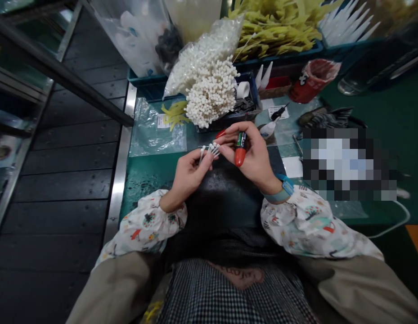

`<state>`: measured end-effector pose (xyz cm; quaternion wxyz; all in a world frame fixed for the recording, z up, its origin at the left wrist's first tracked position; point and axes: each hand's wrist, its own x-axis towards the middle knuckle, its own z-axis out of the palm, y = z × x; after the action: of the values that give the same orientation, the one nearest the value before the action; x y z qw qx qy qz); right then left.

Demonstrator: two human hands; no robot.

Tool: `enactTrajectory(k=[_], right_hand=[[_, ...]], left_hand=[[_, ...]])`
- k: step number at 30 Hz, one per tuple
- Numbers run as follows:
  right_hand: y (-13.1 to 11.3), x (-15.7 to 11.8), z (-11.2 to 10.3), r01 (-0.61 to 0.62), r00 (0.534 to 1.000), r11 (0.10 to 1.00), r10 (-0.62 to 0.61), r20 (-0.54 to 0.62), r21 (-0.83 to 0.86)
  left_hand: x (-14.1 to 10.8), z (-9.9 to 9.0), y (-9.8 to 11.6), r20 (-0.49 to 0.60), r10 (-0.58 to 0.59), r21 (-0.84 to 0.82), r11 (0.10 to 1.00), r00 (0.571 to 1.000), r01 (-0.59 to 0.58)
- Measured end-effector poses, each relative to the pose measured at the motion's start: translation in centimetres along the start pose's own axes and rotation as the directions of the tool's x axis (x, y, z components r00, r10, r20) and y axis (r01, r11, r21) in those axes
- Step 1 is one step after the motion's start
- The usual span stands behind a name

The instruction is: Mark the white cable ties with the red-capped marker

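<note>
My left hand (190, 177) is closed on several thin white sticks with rounded tips (213, 149), fanned out between thumb and fingers. Tucked in my right hand (254, 155) is a marker (241, 148) with a black label and a red end. A small red piece (221, 133) shows by that hand's fingers; I cannot tell whether it is the marker's cap. The right thumb and fingertips meet the tips of the sticks. Just beyond both hands lies a large bundle of similar white sticks (212, 92), partly in a plastic bag.
Behind the bundle stand bins with yellow strips (279, 31) and white pointed pieces (347, 22). A red cup-like container (313, 81) and a small bottle with a black tip (267, 129) are to the right. A clear plastic bag (155, 130) lies left; a metal edge (121, 162) borders the table.
</note>
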<state>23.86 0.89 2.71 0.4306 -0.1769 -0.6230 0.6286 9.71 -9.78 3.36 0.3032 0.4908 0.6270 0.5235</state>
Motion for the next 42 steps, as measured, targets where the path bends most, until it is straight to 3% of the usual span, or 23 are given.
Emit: enactTrajectory(k=[15, 26, 42], right_hand=[[-0.19, 0.18, -0.25, -0.035, 0.998, 0.993, 0.030, -0.050, -0.114], [0.23, 0.08, -0.18, 0.002, 1.000, 0.995, -0.005, -0.027, -0.097], [0.24, 0.03, -0.06, 0.005, 1.000, 0.996, -0.005, -0.005, -0.094]], left_hand=[[-0.07, -0.05, -0.41, 0.045, 0.039, 0.068, 0.997, 0.998, -0.042], [0.03, -0.14, -0.44, -0.007, 0.006, 0.033, 0.999, 1.000, -0.006], [-0.18, -0.23, -0.50, 0.050, 0.063, 0.077, 0.995, 0.997, -0.066]])
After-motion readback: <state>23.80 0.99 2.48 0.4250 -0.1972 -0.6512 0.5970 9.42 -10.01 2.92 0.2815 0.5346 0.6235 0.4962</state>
